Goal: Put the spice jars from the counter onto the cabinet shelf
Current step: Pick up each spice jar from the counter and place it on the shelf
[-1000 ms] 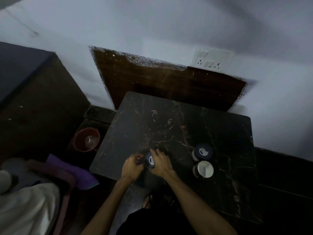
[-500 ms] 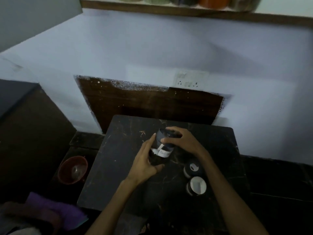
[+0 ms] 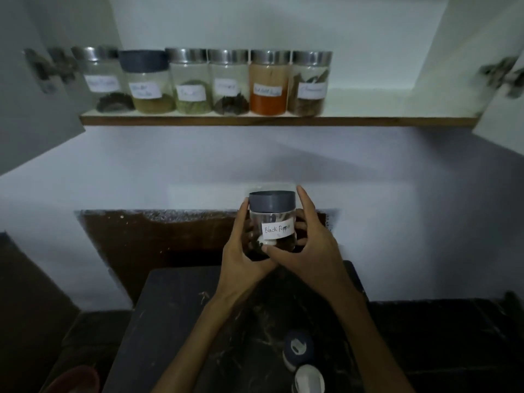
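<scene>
A clear jar with a grey lid and a "Black Pepper" label (image 3: pixel 272 217) is held upright in the air above the dark marble counter (image 3: pixel 181 321), below the cabinet shelf (image 3: pixel 278 120). My left hand (image 3: pixel 241 256) cups its left side and bottom. My right hand (image 3: pixel 309 245) wraps its right side, thumb across the front. Two more jars stay on the counter: one with a dark lid (image 3: pixel 297 350) and one with a pale lid (image 3: pixel 309 380). The shelf holds a row of several labelled spice jars (image 3: pixel 209 83), with bare board to their right.
Open cabinet doors hang at the left (image 3: pixel 37 109) and right (image 3: pixel 502 89) of the shelf. A brown wooden panel (image 3: pixel 158 239) backs the counter. A reddish bowl (image 3: pixel 76 378) sits low at the left.
Both hands have lifted the black pepper jar from the counter up toward the shelf. My view has tilted up, so the shelf and its jars now show fully.
</scene>
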